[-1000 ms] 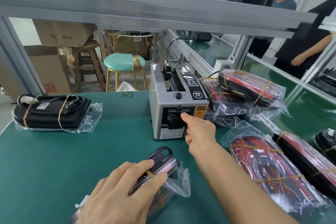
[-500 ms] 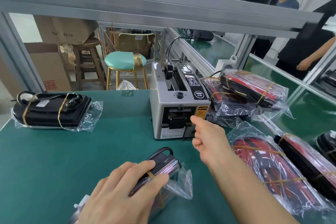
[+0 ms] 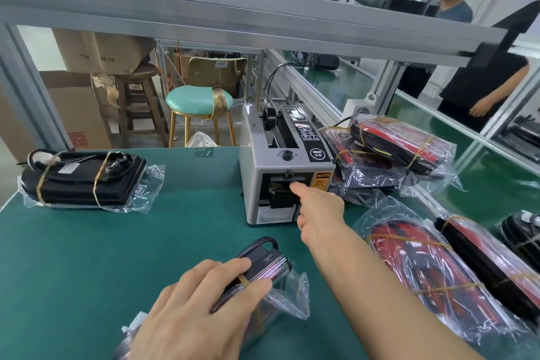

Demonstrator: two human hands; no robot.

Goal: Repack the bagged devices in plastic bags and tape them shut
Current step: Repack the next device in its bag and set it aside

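Bench (image 3: 87, 257) with green mat, seen from the head view. Left hand (image 3: 193, 313) near centre, fingers spread and laid flat over the bagged device (image 3: 263, 266), pressing it down on the bench; thumb lies along its right side. Device is black with a loop handle at its far end, banded with a rubber band, its clear plastic bag (image 3: 289, 295) sticking out loose to the right. Right hand (image 3: 318, 213) reaches far toward the tape dispenser (image 3: 280, 166), index finger extended into the front outlet slot, other fingers curled under; cannot tell whether it has tape pinched. Dispenser is a grey box with a black control panel on top, standing at the bench's far right.

Far left: one bagged black device (image 3: 81, 181), two rubber bands round it, lying flat. Right of the dispenser: stack of bagged red-and-black devices (image 3: 391, 152), touching its side. Near right: more bagged red-and-black devices (image 3: 432, 272) lying side by side along the bench edge.

Beyond the bench: teal stool (image 3: 198, 102), wooden stool (image 3: 137, 102), cardboard boxes (image 3: 73, 108). Two people (image 3: 479, 79) stand far right.
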